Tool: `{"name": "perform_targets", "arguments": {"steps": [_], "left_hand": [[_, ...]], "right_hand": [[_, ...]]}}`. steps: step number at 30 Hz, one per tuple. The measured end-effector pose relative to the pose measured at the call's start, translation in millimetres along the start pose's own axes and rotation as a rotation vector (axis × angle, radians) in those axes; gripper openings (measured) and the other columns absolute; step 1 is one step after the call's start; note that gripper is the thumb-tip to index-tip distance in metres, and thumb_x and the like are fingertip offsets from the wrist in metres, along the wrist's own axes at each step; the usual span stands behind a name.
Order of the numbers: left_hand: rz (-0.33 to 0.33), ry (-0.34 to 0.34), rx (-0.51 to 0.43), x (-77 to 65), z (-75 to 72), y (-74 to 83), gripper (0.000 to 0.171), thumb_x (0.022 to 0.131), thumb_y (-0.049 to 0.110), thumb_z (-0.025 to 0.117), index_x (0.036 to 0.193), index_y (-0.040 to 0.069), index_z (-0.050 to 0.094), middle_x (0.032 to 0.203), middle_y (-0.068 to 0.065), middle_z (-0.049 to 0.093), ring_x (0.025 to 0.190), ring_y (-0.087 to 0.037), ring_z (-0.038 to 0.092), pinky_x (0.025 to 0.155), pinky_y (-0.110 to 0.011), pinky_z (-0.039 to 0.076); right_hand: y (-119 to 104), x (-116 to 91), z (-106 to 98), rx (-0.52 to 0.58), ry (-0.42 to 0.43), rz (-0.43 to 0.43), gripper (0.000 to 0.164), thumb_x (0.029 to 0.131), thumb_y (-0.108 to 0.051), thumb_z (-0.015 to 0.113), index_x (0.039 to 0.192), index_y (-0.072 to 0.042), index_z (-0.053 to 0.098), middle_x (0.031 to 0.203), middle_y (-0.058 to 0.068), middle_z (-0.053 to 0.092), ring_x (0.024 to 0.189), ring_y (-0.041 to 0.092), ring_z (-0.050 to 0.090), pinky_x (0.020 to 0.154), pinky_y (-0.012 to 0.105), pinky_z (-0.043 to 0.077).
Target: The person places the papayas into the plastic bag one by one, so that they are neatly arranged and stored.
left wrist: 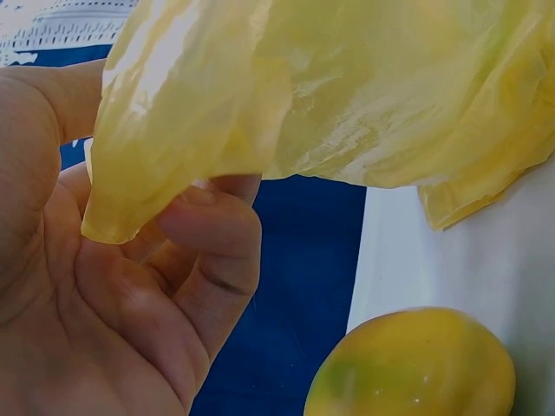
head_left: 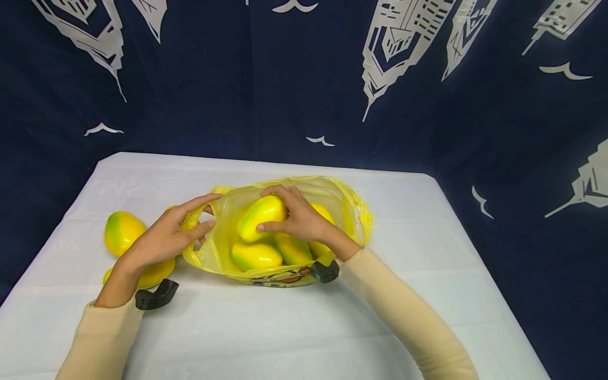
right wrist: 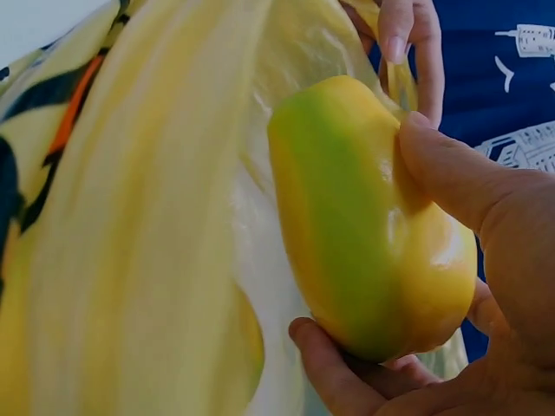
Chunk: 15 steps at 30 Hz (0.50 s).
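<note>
A yellow plastic bag (head_left: 223,200) stands with its mouth spread wide, several yellow-green mangoes (head_left: 256,256) lying inside. My right hand (head_left: 304,216) grips one mango (head_left: 263,217) over the bag's mouth, thumb on one side and fingers on the other. In the right wrist view this mango (right wrist: 347,217) shows a green band along its length. My left hand (head_left: 166,232) holds the bag's left handle, its fingers passing through the loop. The left wrist view shows curled fingers (left wrist: 217,251) behind the thin handle plastic (left wrist: 130,173).
Left of the bag, one mango (head_left: 124,232) lies on the white table (head_left: 266,332). Another mango (head_left: 157,273) is partly hidden behind the left wrist. A dark blue cloth (head_left: 304,95) with white building and bird prints hangs behind the table.
</note>
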<state>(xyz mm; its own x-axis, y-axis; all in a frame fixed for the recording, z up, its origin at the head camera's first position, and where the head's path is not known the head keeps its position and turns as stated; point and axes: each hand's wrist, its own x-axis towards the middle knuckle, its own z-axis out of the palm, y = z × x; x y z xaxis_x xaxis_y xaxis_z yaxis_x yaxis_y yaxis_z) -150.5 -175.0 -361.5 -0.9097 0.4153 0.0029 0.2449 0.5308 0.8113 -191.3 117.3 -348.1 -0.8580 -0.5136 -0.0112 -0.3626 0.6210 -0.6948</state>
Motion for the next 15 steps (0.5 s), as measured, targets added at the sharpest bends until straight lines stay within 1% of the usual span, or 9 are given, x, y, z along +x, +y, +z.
{"name": "perform_targets", "arguments": {"steps": [2, 6, 7, 9, 12, 14, 15], "left_hand": [[0.004, 0.001, -0.002, 0.0, 0.2, -0.1, 0.056, 0.103, 0.034, 0.058, 0.155, 0.032, 0.036, 0.105, -0.008, 0.067, 0.071, -0.022, 0.064, 0.083, -0.033, 0.046], [0.009, 0.005, 0.007, -0.1, 0.3, -0.6, 0.056, 0.103, 0.033, 0.057, 0.155, 0.032, 0.036, 0.109, -0.009, 0.065, 0.07, -0.02, 0.064, 0.083, -0.033, 0.046], [0.01, 0.006, 0.009, 0.0, 0.4, -0.7, 0.056, 0.103, 0.033, 0.057, 0.155, 0.032, 0.037, 0.108, -0.009, 0.066, 0.07, -0.02, 0.064, 0.083, -0.032, 0.046], [0.01, 0.005, 0.01, 0.0, 0.4, -1.0, 0.056, 0.103, 0.033, 0.057, 0.155, 0.032, 0.036, 0.098, -0.009, 0.067, 0.069, -0.02, 0.064, 0.083, -0.032, 0.046], [0.013, 0.006, 0.012, 0.2, 0.5, -1.5, 0.056, 0.103, 0.034, 0.057, 0.155, 0.032, 0.036, 0.099, -0.007, 0.066, 0.07, -0.022, 0.064, 0.083, -0.033, 0.046], [0.017, 0.006, 0.015, 0.3, 0.3, -1.8, 0.056, 0.103, 0.035, 0.056, 0.155, 0.032, 0.036, 0.097, -0.007, 0.067, 0.072, -0.024, 0.065, 0.085, -0.033, 0.045], [0.021, 0.007, 0.018, 0.3, 0.1, -2.1, 0.056, 0.103, 0.035, 0.056, 0.155, 0.032, 0.036, 0.1, -0.007, 0.068, 0.073, -0.024, 0.066, 0.086, -0.034, 0.045]], "right_hand": [[1.2, 1.8, 1.0, 0.003, -0.002, 0.0, 0.064, 0.086, -0.034, 0.081, 0.138, -0.025, 0.046, 0.132, 0.005, 0.047, 0.119, 0.022, 0.044, 0.095, 0.041, 0.046], [3.0, 6.7, 4.4, 0.026, -0.003, -0.028, 0.062, 0.085, -0.029, 0.082, 0.135, -0.021, 0.046, 0.134, 0.005, 0.05, 0.117, 0.023, 0.049, 0.094, 0.038, 0.046], [3.3, 7.8, 5.3, 0.027, -0.005, -0.038, 0.062, 0.084, -0.028, 0.083, 0.133, -0.02, 0.047, 0.134, 0.005, 0.051, 0.116, 0.023, 0.05, 0.093, 0.038, 0.045], [3.7, 10.1, 7.4, 0.027, -0.011, -0.056, 0.06, 0.083, -0.027, 0.084, 0.131, -0.019, 0.048, 0.132, 0.005, 0.053, 0.113, 0.023, 0.051, 0.093, 0.037, 0.045], [4.1, 12.1, 10.2, 0.0, -0.017, -0.062, 0.06, 0.082, -0.028, 0.085, 0.129, -0.019, 0.049, 0.13, 0.004, 0.054, 0.114, 0.022, 0.051, 0.096, 0.038, 0.044], [4.4, 13.4, 11.8, -0.022, -0.024, -0.07, 0.06, 0.083, -0.028, 0.084, 0.131, -0.02, 0.05, 0.132, 0.004, 0.054, 0.119, 0.022, 0.049, 0.101, 0.04, 0.042], [4.5, 13.8, 12.6, -0.035, -0.032, -0.075, 0.06, 0.084, -0.029, 0.083, 0.134, -0.02, 0.051, 0.134, 0.003, 0.054, 0.121, 0.022, 0.047, 0.103, 0.041, 0.041]]}}
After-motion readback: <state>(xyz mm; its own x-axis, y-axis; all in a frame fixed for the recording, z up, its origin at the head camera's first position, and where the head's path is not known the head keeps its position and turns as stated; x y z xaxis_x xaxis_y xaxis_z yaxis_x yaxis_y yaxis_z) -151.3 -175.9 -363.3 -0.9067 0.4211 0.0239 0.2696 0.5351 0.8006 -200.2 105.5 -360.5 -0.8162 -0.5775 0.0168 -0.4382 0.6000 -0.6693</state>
